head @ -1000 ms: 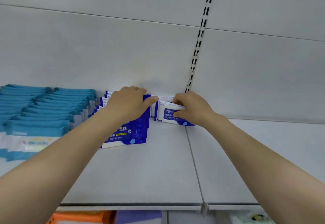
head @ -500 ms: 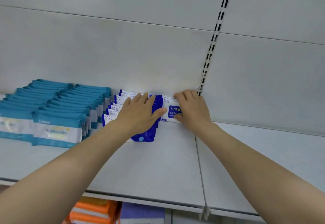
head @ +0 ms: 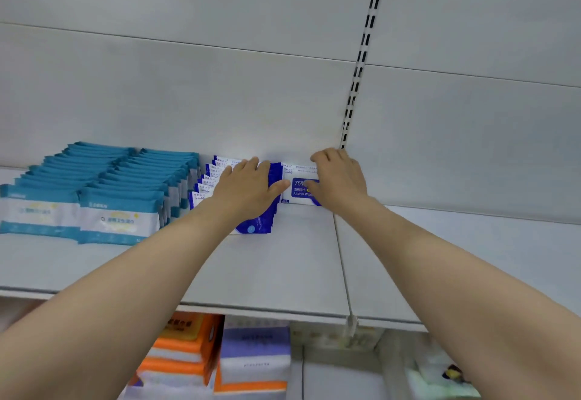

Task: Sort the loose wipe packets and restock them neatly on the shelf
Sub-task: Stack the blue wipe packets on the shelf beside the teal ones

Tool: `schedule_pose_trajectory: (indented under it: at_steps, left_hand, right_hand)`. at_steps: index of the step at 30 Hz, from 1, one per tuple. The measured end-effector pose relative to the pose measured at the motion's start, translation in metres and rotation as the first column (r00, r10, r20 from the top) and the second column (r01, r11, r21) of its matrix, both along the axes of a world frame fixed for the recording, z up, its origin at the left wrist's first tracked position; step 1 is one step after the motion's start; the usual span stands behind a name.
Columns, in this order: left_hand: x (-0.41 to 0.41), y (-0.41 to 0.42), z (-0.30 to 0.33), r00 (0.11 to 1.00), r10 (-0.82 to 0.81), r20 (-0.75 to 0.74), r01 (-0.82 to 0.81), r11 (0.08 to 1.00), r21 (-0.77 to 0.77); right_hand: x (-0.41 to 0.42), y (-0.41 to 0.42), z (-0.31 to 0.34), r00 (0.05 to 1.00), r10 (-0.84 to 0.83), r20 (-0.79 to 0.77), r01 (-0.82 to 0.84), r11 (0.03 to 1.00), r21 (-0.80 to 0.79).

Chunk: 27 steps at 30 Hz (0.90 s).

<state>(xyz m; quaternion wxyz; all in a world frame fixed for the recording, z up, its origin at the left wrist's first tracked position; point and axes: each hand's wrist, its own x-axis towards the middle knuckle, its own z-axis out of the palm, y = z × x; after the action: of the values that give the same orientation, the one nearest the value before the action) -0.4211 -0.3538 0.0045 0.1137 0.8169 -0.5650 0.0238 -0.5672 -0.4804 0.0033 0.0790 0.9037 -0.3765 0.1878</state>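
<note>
A row of blue-and-white alcohol wipe packets [head: 259,225] stands leaning on the grey shelf [head: 283,267]. My left hand [head: 248,189] presses flat on the front of this row, fingers straight and thumb stretched right. Just to the right, a single alcohol wipe packet [head: 297,193] stands against the back wall. My right hand [head: 338,179] holds it, fingers curled over its top edge and thumb across its front. A small gap separates this packet from the row.
Two rows of teal-and-white wipe packets [head: 119,217] fill the shelf's left part. A slotted upright [head: 361,53] runs up the back wall. On the shelf below lie orange packs [head: 185,355] and a purple-white pack [head: 254,358]. The shelf right of my hands is bare.
My right hand has carried the single packet back against the wall and stood it upright. My left hand has flattened onto the blue row. The view has dropped, showing the lower shelf.
</note>
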Motion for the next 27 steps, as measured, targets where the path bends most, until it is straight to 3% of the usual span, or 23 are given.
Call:
schedule_pose_trajectory:
  at_steps: [6,16,27]
  left_hand:
    - [-0.038,0.060,0.036,0.997,-0.031,-0.065,0.025,0.996,-0.086]
    - [-0.162,0.169,0.057,0.967,-0.247,-0.058,0.220,0.932,-0.288]
    - [-0.308,0.192,0.037,0.892,-0.449,-0.042,0.421,0.862,-0.283]
  right_hand:
    - [-0.060,0.060,0.051,0.999,-0.035,0.030,0.028,0.974,0.226]
    - [-0.215,0.210,0.089,0.992,-0.110,0.054,0.101,0.984,0.147]
    - [-0.373,0.270,0.062,0.954,-0.297,0.039,0.288,0.946,0.146]
